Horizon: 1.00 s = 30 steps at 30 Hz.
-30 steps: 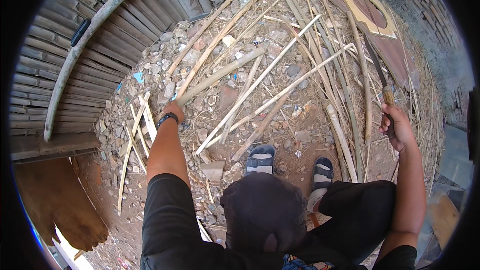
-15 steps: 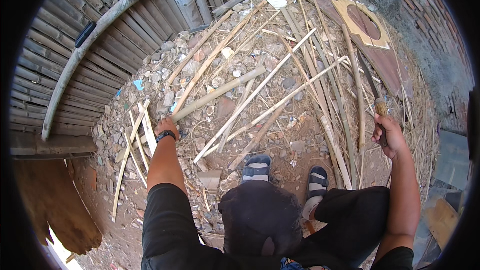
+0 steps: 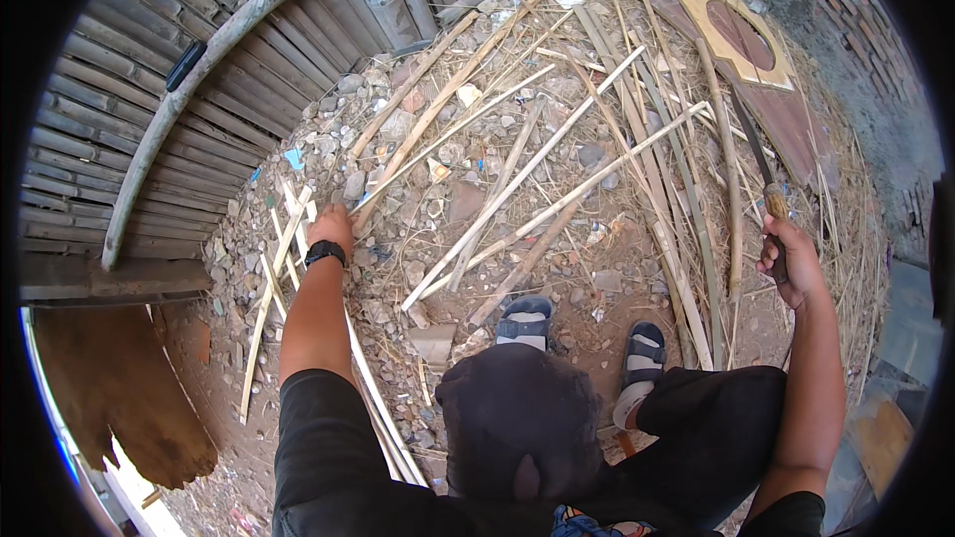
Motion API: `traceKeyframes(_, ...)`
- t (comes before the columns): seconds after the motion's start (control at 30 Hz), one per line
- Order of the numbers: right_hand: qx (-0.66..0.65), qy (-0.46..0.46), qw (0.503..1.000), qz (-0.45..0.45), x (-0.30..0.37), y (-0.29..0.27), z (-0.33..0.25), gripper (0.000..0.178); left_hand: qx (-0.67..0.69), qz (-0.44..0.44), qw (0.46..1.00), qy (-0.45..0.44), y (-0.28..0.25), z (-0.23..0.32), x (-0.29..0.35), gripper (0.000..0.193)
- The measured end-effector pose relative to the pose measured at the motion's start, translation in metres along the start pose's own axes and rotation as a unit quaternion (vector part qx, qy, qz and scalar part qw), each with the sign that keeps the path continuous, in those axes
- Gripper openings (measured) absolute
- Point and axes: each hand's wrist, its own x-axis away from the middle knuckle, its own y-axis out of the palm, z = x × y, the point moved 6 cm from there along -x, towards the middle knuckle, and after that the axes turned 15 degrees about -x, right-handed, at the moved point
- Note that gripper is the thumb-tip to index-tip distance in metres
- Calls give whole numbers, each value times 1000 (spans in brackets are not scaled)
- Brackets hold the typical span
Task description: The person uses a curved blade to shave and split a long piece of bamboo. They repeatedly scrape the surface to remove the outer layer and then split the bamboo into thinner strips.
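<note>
My left hand [image 3: 331, 228], with a black watch at its wrist, is closed round the near end of a bamboo strip [image 3: 468, 121]. The strip slants up and away to the right, its narrow edge showing. My fingers are partly hidden behind the back of the hand. In my right hand [image 3: 791, 257], out to the right, is a machete [image 3: 753, 144], gripped by its wooden handle with the long dark blade pointing away from me. Several pale split strips [image 3: 267, 313] lie crossed beside and under my left forearm.
More bamboo strips [image 3: 527, 179] and poles [image 3: 729, 169] lie over stony, straw-strewn ground. A bamboo-slat wall [image 3: 169, 159] rises at the left, a brick wall [image 3: 856, 30] at the right. A brown board with a yellow frame [image 3: 696, 15] lies far right. My sandalled feet [image 3: 524, 321] are close below.
The bamboo strip in my left hand has turned from its broad face to its narrow edge, and its far end has swung up and away. My right hand still holds the machete.
</note>
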Motion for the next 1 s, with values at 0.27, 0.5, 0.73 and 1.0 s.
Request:
traceKeyframes(0.27,-23,-20,999,-38,17,-3,-15,24,173,262,949,-22,-183,-21,-10,24)
traceKeyframes(0.5,-75,-88,992,-56,35,-9,-30,23,453,362,806,119,-372,9,42,29)
traceKeyframes(0.73,-154,-175,964,-130,77,13,-81,23,563,372,701,231,-469,103,124,25)
traceKeyframes(1.0,-72,-192,962,-177,77,-10,-53,25,578,377,670,274,-471,216,186,18)
